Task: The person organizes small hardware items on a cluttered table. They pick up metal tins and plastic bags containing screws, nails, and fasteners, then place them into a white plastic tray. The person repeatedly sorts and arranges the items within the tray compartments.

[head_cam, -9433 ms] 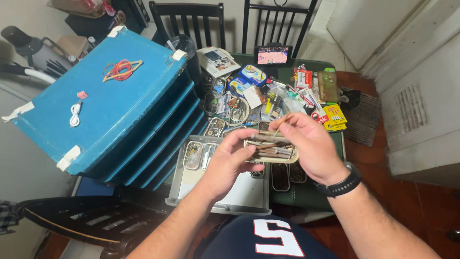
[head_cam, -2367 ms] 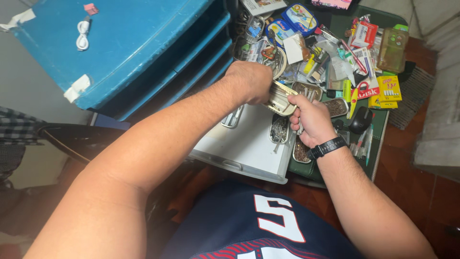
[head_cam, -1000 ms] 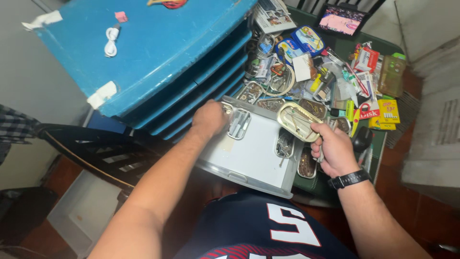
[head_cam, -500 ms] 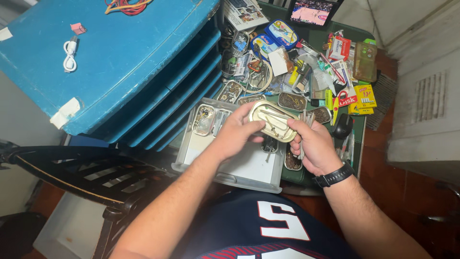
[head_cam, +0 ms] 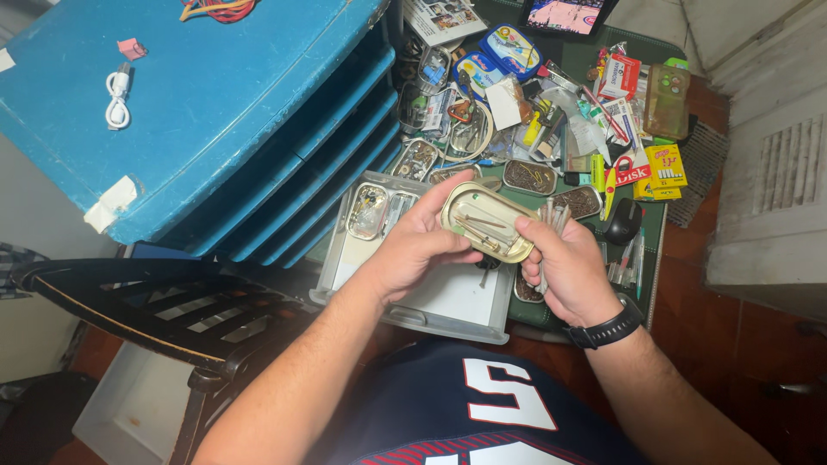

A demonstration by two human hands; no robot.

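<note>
My left hand (head_cam: pixel 415 244) grips the near left edge of an open oval metal tin (head_cam: pixel 489 221) that holds a few long nails or screws. My right hand (head_cam: pixel 564 269) is closed around a bundle of long metal fasteners (head_cam: pixel 551 217) and also touches the tin's right rim with the thumb. The tin hangs tilted above a pulled-out white plastic drawer (head_cam: pixel 448 297) that carries other small tins (head_cam: pixel 368 211) of hardware.
A blue plastic drawer cabinet (head_cam: pixel 207 103) with a white cable (head_cam: pixel 115 88) on top stands at the left. A green table (head_cam: pixel 659 215) behind is crowded with tins, packets, scissors and a black mouse (head_cam: pixel 622 220). A black chair (head_cam: pixel 146 301) sits at the lower left.
My left hand came back from the drawer's left tins and took hold of the oval tin again. The tin, once full of fasteners, now holds only a few; my right fist holds a bundle.
</note>
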